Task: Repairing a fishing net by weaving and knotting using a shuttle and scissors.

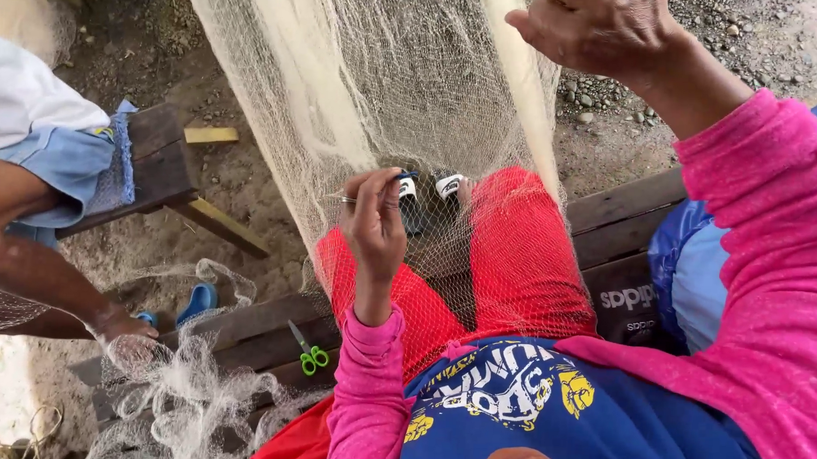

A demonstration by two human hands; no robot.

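A fine whitish fishing net hangs from the top of the view and drapes over my red-trousered legs. My left hand is raised over my left knee. Its fingertips pinch a slim netting tool with a blue tip against the mesh. My right hand is lifted high at the top right, with its fingers closed on a bunched, thicker strip of the net. Both arms wear pink sleeves. My feet in white sandals show through the mesh below the left hand.
Green-handled scissors lie on the dark wooden bench I sit on. At left another person sits on a wooden stool, with a hand in a heap of net. A blue bag sits at my right, and the ground is gravel.
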